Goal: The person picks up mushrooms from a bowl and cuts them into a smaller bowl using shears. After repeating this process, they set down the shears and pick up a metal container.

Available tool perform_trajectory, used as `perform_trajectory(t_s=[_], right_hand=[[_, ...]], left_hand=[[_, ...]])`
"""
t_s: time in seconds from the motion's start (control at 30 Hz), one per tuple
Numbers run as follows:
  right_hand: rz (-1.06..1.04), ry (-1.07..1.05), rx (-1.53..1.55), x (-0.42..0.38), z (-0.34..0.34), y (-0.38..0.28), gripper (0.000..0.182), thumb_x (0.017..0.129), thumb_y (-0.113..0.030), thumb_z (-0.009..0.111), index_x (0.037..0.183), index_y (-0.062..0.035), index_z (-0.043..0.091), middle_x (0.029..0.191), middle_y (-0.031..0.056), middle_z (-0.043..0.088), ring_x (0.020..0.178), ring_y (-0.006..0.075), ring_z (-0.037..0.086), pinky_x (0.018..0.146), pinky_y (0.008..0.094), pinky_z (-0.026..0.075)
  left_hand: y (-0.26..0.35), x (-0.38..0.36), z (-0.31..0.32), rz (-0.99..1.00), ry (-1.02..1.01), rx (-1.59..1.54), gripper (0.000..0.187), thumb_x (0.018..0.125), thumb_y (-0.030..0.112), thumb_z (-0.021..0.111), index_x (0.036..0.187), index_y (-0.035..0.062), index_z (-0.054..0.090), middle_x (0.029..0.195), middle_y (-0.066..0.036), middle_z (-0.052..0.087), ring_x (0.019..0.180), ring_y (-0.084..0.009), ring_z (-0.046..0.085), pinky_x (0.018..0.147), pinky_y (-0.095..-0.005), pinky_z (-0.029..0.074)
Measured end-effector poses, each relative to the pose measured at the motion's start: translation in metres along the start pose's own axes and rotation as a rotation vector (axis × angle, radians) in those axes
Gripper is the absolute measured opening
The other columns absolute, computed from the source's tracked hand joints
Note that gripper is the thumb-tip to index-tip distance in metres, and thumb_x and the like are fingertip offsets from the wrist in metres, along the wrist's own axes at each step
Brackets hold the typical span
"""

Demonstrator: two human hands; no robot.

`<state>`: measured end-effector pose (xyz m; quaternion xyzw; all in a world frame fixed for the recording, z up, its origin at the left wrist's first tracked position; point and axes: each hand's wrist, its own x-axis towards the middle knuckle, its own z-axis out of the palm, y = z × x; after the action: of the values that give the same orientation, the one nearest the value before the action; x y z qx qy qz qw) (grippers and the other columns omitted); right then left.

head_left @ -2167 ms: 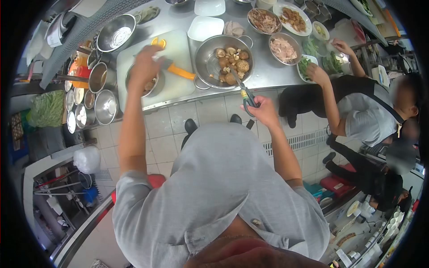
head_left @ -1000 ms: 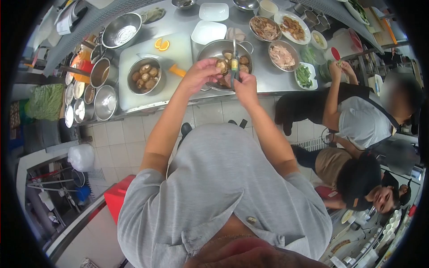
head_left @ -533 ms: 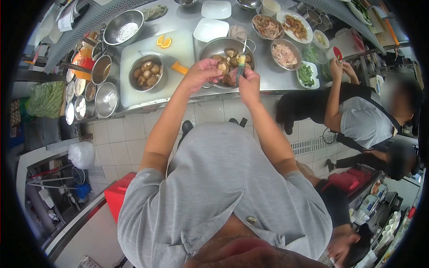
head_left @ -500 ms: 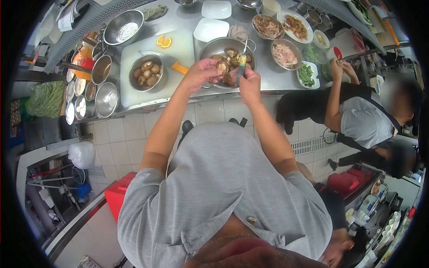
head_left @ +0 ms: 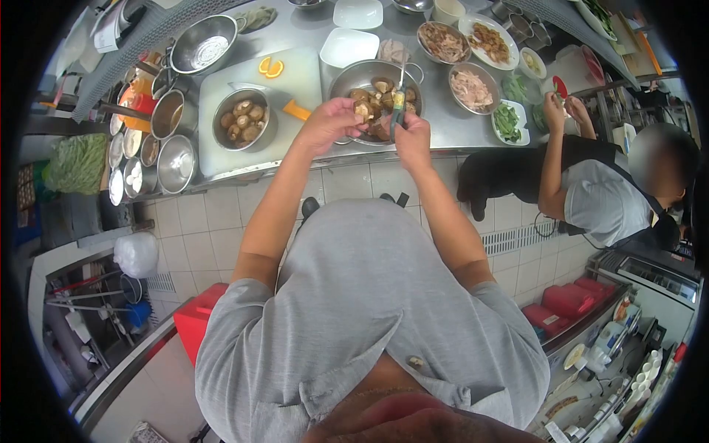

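My left hand [head_left: 329, 124] pinches a brown mushroom [head_left: 362, 111], its pale underside showing, over the near side of a metal colander-like bowl [head_left: 344, 81]. In my right hand [head_left: 413, 140] is a pair of scissors [head_left: 397, 112] with dark handles, its blades pointing away from me over the same bowl. Brown mushrooms [head_left: 382, 86] lie inside that bowl. Left of it, a smaller steel bowl [head_left: 230, 140] of whole mushrooms sits on a white cutting board [head_left: 214, 167], beside a knife with an orange handle [head_left: 296, 111].
Two orange slices [head_left: 274, 69] lie on the board. White dishes [head_left: 350, 49] stand behind the bowl. To the right are a bowl of pale shredded food [head_left: 471, 90] and a dish of green leaves [head_left: 508, 122]. A co-worker [head_left: 602, 184] stands at the right, hands raised over the counter.
My hands stay almost in place; the scissors and mushroom have shifted slightly. At the right, people behind the co-worker have moved out of view. The co-worker's hands have moved slightly.
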<state>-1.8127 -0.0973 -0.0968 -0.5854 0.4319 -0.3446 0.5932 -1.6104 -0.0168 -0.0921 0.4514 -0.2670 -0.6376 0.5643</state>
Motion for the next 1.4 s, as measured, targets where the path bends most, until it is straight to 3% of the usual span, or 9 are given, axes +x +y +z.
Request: perform_trajectory(t_s=[0.23,0.33,0.43,0.53,0.63,0.73,1.07,1.17,1.4], right_hand=[[-0.113,-0.065,-0.459,0.001,-0.011,0.007,0.02,0.085,-0.014,0.075,0.077,0.0032,0.069,0.063,0.0097,0.061,0.057,0.0135,0.053,0.055,0.0359,0.043],[-0.061,-0.089,-0.42,0.0,-0.01,0.013,0.028,0.082,-0.021,0.081,0.075,0.0026,0.068,0.066,0.0096,0.063,0.058,0.0154,0.055,0.056,0.0369,0.045],[0.127,-0.098,-0.465,-0.009,-0.017,-0.01,0.042,0.071,-0.032,0.09,0.073,0.0018,0.065,0.071,0.0103,0.064,0.059,0.0188,0.057,0.06,0.0359,0.047],[0.097,-0.161,-0.52,-0.024,-0.032,-0.031,0.056,0.058,-0.042,0.097,0.071,0.0002,0.062,0.074,0.0101,0.064,0.063,0.0217,0.059,0.062,0.0363,0.049],[-0.031,-0.218,-0.643,-0.034,-0.053,-0.027,0.06,0.054,-0.045,0.097,0.069,-0.0013,0.06,0.076,0.0108,0.063,0.067,0.0232,0.06,0.065,0.0374,0.049],[-0.058,-0.286,-0.771,-0.047,-0.071,-0.032,0.056,0.058,-0.037,0.097,0.074,-0.0018,0.057,0.076,0.0062,0.06,0.069,0.016,0.057,0.062,0.0319,0.047],[-0.01,-0.358,-0.951,-0.057,-0.08,-0.057,0.06,0.057,-0.048,0.094,0.07,-0.002,0.058,0.074,0.0129,0.061,0.071,0.028,0.061,0.065,0.0391,0.048],[0.003,-0.36,-0.978,-0.057,-0.078,-0.061,0.064,0.057,-0.058,0.09,0.068,-0.0019,0.06,0.069,0.0134,0.064,0.066,0.0315,0.064,0.063,0.0425,0.049],[0.121,-0.371,-0.872,-0.053,-0.08,-0.033,0.051,0.066,-0.042,0.093,0.065,-0.001,0.061,0.057,0.0078,0.057,0.052,0.0197,0.051,0.053,0.0367,0.042]], left_hand=[[0.013,-0.007,-0.014,-0.002,0.042,0.052,0.048,0.094,0.005,0.066,0.14,0.0012,0.054,0.117,-0.009,0.068,0.098,-0.0184,0.07,0.078,-0.0266,0.056],[0.011,-0.006,-0.016,0.027,0.033,0.052,0.049,0.092,0.004,0.066,0.14,0.0007,0.054,0.116,-0.008,0.068,0.097,-0.0169,0.069,0.075,-0.0248,0.054],[0.0,0.001,-0.023,0.059,0.048,0.142,0.048,0.091,0.004,0.067,0.138,0.001,0.055,0.113,-0.007,0.069,0.095,-0.015,0.069,0.073,-0.0238,0.052],[-0.003,0.007,-0.026,0.048,0.059,0.208,0.046,0.091,0.003,0.067,0.136,0.0018,0.058,0.109,-0.004,0.068,0.089,-0.0106,0.065,0.07,-0.0222,0.05],[-0.002,0.01,-0.025,0.018,0.056,0.219,0.044,0.091,0.002,0.068,0.134,0.0023,0.06,0.106,-0.002,0.068,0.086,-0.0085,0.063,0.07,-0.0209,0.049],[0.0,0.012,-0.024,0.016,0.022,0.229,0.044,0.088,0.003,0.068,0.132,0.0018,0.061,0.105,-0.003,0.069,0.085,-0.0096,0.064,0.07,-0.0224,0.05],[-0.006,0.026,-0.007,-0.047,-0.045,0.321,0.048,0.086,0.002,0.071,0.133,-0.002,0.061,0.107,-0.003,0.071,0.086,-0.0075,0.063,0.071,-0.0225,0.051],[-0.015,0.03,-0.009,-0.033,-0.045,0.339,0.043,0.082,0.0,0.071,0.125,-0.0013,0.068,0.096,-0.003,0.07,0.077,-0.0085,0.062,0.066,-0.0238,0.052],[-0.011,0.025,-0.009,-0.078,-0.087,0.323,0.045,0.084,0.0,0.069,0.129,-0.004,0.064,0.098,-0.004,0.071,0.079,-0.0089,0.064,0.069,-0.0228,0.053]])
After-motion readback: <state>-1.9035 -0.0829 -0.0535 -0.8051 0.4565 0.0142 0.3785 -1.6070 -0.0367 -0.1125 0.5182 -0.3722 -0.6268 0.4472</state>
